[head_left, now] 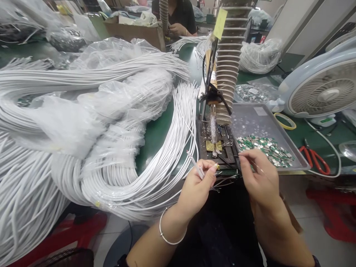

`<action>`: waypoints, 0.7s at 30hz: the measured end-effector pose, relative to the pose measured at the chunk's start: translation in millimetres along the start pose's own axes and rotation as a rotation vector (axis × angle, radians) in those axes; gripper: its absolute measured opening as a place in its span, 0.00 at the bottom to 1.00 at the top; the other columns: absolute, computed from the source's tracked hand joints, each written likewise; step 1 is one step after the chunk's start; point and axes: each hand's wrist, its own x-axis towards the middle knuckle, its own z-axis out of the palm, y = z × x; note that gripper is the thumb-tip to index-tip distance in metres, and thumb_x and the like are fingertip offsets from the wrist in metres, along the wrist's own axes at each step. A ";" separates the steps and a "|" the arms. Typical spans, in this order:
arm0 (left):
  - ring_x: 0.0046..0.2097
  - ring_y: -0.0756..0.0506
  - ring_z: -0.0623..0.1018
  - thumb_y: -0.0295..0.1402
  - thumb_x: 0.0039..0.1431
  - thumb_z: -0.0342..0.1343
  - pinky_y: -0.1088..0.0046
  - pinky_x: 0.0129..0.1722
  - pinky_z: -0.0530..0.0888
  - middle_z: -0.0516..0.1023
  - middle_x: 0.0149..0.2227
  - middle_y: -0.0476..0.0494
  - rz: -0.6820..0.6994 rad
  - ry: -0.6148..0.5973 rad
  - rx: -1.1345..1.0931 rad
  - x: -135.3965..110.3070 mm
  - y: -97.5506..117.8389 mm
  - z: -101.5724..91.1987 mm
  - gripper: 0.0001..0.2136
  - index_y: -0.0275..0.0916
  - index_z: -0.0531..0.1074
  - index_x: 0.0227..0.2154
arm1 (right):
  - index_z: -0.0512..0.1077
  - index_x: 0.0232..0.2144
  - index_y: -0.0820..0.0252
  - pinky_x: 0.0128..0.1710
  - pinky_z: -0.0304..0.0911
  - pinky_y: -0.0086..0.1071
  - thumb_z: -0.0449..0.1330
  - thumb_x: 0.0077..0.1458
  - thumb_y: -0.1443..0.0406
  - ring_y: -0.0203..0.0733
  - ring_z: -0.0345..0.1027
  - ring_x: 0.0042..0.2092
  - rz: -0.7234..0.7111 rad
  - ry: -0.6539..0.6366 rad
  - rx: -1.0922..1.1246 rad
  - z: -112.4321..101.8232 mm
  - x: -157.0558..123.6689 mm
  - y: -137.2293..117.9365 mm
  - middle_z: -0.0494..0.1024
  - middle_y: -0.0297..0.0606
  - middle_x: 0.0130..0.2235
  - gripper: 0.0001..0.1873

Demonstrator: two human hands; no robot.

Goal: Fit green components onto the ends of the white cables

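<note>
My left hand is closed around the end of a thin white cable, which sticks up and to the left from my fingers; a silver bangle sits on that wrist. My right hand pinches something thin and small, too fine to name, just right of the left hand. Both hands hover at the near edge of the table, in front of a soldering iron on a stand. A grey tray to the right holds several small green circuit boards.
Large bundles of white cable and plastic bags fill the left of the green table. A ribbed hose rises behind the iron. A fan, tape roll and red pliers lie right. Another person works opposite.
</note>
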 end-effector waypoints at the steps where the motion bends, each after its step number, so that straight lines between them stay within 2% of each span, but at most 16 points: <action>1: 0.21 0.60 0.59 0.35 0.57 0.53 0.78 0.20 0.54 0.66 0.36 0.50 0.006 0.008 -0.010 -0.1 0.4 0.4 0.08 0.37 0.62 0.27 | 0.67 0.32 0.56 0.32 0.63 0.32 0.53 0.56 0.70 0.37 0.65 0.32 -0.008 -0.012 0.046 2.0 -3.1 -4.1 0.69 0.34 0.30 0.05; 4: 0.21 0.60 0.59 0.32 0.56 0.53 0.78 0.20 0.55 0.66 0.39 0.49 0.027 0.034 -0.011 -0.3 1.6 1.1 0.07 0.36 0.63 0.26 | 0.67 0.33 0.57 0.31 0.64 0.31 0.53 0.55 0.72 0.36 0.65 0.31 -0.022 -0.049 0.175 9.1 -10.4 -12.4 0.69 0.33 0.29 0.06; 8: 0.25 0.57 0.63 0.32 0.54 0.54 0.77 0.24 0.61 0.68 0.39 0.47 0.040 0.065 0.014 0.2 5.3 2.6 0.07 0.37 0.63 0.24 | 0.67 0.35 0.57 0.32 0.68 0.33 0.53 0.55 0.71 0.38 0.68 0.34 0.017 -0.056 0.288 19.4 -17.1 -15.1 0.71 0.37 0.34 0.06; 14: 0.29 0.54 0.68 0.33 0.51 0.56 0.76 0.30 0.67 0.68 0.38 0.46 0.027 0.070 -0.044 0.4 11.5 7.0 0.09 0.37 0.63 0.22 | 0.68 0.38 0.57 0.31 0.71 0.34 0.54 0.55 0.70 0.40 0.71 0.36 0.093 -0.034 0.317 26.7 -24.2 -15.0 0.72 0.39 0.37 0.07; 21: 0.31 0.54 0.69 0.31 0.52 0.55 0.76 0.31 0.69 0.68 0.38 0.47 0.031 0.070 -0.061 -0.3 10.9 7.3 0.07 0.37 0.63 0.22 | 0.67 0.37 0.57 0.32 0.71 0.33 0.54 0.55 0.71 0.39 0.71 0.35 0.098 -0.039 0.351 28.8 -24.8 -16.2 0.72 0.38 0.35 0.07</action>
